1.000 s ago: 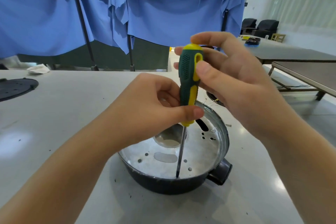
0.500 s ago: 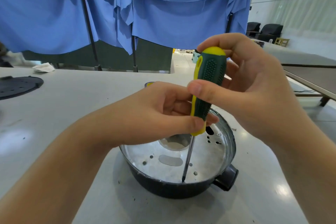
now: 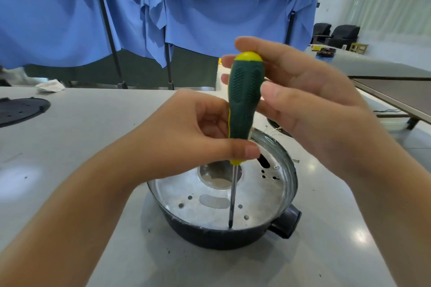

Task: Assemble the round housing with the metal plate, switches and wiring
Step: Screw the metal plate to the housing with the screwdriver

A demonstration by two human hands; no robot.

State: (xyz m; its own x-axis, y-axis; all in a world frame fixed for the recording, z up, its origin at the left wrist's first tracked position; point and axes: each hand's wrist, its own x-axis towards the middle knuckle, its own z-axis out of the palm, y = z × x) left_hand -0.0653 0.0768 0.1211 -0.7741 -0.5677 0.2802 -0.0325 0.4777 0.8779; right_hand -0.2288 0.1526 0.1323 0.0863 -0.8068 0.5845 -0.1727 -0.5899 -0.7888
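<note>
A round dark housing with a short side spout stands on the grey table. A silver metal plate with a central hole and several small holes lies inside it. A green and yellow screwdriver stands almost upright, its tip down on the plate's near edge. My left hand pinches the lower handle between thumb and fingers. My right hand holds the upper handle, fingers curled round its far side and thumb on the front. No switches or wiring are visible in the housing.
A black round perforated lid lies at the table's far left, with a crumpled white cloth behind it. Blue curtains hang on stands beyond the table. More tables and dark chairs stand at the right. A small screw lies beside the housing.
The screwdriver handle has turned in my fingers, its yellow stripe swinging out of sight, and the shaft now stands straighter. My right thumb has shifted across the handle. The housing stays put.
</note>
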